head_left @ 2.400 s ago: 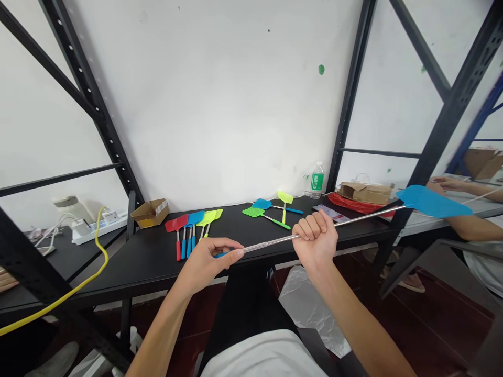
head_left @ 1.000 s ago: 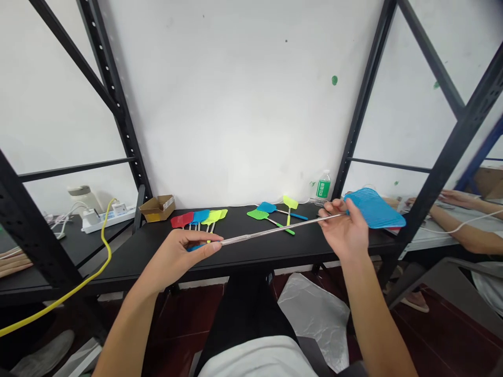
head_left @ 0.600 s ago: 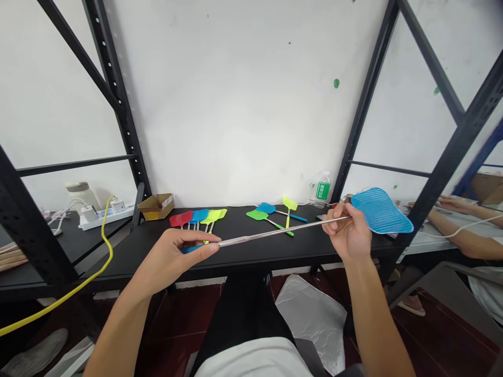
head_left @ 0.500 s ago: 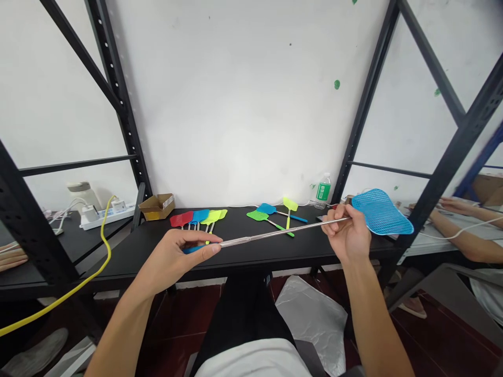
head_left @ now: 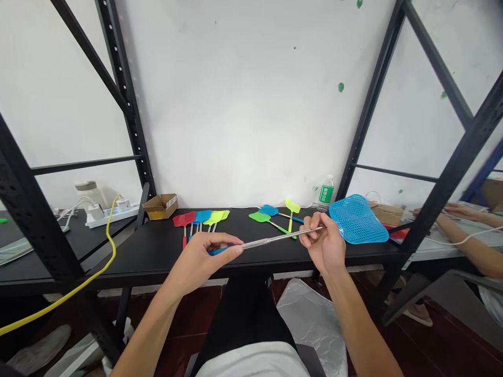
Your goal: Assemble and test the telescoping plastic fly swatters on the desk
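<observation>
White wall (head_left: 243,115) is rising beyond the fingers of both hands, and a black table (head_left: 157,254) is stretching across in front of it, passing behind the fingertips. Between and beyond the hands, a blue fly swatter (head_left: 358,221) is spanning the space above the near side of the table. Its broad, perforated head is flaring out just beyond the right fingers, its edges curving, while its slim silvery rod is running on a slight slant down to the left fingers, showing a thicker, clear-looking stretch close to them. The left hand (head_left: 206,259) is pinching the blue handle end, thumb and fingers nearly closed around it. The right hand (head_left: 324,242) is gripping the rod beside the head, its fingers curling closely over the metal. Farther off, past the left fingers, a row of swatters (head_left: 202,217) in red, blue and yellow is lying on the table; beyond the gap between the hands, three loose swatters (head_left: 260,217) are lying crossed. Most of the handle is hiding inside the left hand, the right fingers are covering part of the rod, and the left hand is blocking the lower ends of some swatters in the row.
</observation>
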`<state>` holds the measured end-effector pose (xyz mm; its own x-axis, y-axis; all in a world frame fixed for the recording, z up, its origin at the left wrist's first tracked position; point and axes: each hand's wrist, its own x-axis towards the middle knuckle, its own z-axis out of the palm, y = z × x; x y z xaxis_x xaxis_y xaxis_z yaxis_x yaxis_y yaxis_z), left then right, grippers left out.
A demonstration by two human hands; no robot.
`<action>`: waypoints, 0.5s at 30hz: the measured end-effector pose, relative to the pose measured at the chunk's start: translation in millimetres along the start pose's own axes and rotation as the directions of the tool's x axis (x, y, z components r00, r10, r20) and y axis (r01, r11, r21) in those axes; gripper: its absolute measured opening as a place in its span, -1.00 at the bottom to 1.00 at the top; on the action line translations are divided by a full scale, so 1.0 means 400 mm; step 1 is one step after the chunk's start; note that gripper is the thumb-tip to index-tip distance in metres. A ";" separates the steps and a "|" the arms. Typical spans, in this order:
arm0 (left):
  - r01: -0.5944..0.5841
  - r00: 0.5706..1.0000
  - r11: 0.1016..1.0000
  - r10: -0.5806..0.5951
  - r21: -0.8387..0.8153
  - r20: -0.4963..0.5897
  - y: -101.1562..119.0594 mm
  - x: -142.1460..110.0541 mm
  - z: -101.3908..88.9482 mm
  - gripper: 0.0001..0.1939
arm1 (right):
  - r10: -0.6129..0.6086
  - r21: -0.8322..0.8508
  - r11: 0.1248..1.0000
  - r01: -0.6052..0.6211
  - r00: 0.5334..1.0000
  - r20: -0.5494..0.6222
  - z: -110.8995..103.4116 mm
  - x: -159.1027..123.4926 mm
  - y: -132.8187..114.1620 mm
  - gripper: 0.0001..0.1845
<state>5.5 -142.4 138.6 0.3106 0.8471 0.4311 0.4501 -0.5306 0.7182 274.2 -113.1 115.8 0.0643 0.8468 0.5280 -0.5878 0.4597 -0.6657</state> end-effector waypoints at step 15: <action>-0.002 1.000 0.997 0.003 -0.083 0.017 0.007 0.011 0.067 -0.68 | 0.219 -0.065 0.975 -0.211 0.960 0.172 0.071 -0.050 0.098 -0.54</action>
<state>30.6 -140.8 127.9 0.3264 0.8449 0.4239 0.3786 -0.5278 0.7604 227.0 -119.5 94.4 -0.2060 0.8680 0.4518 -0.5345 0.2869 -0.7950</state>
